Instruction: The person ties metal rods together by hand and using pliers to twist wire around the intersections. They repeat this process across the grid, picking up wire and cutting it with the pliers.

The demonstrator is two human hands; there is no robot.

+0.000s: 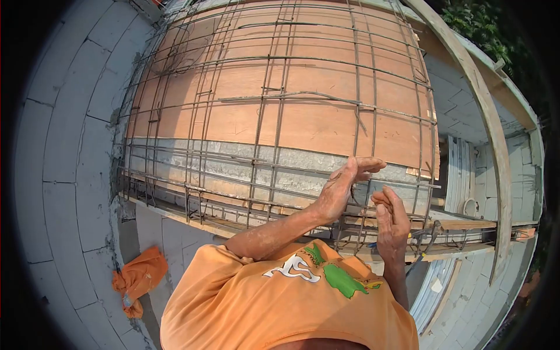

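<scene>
Reaching to the near edge of the rusty steel rebar grid (280, 116), the left hand (339, 189) lays open fingers on a bar. The right hand (392, 224) has its fingers curled closed, around what I cannot tell. Bars cover the whole orange plywood formwork (321, 125), so the laying seems mostly done.

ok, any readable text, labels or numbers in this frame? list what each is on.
Nothing legible to quote.
White print on the orange shirt: possibly stylised letters, unreadable.
Yellow patch beside the green shape: too small.
Rebar mesh, plywood: no markings visible.
</scene>
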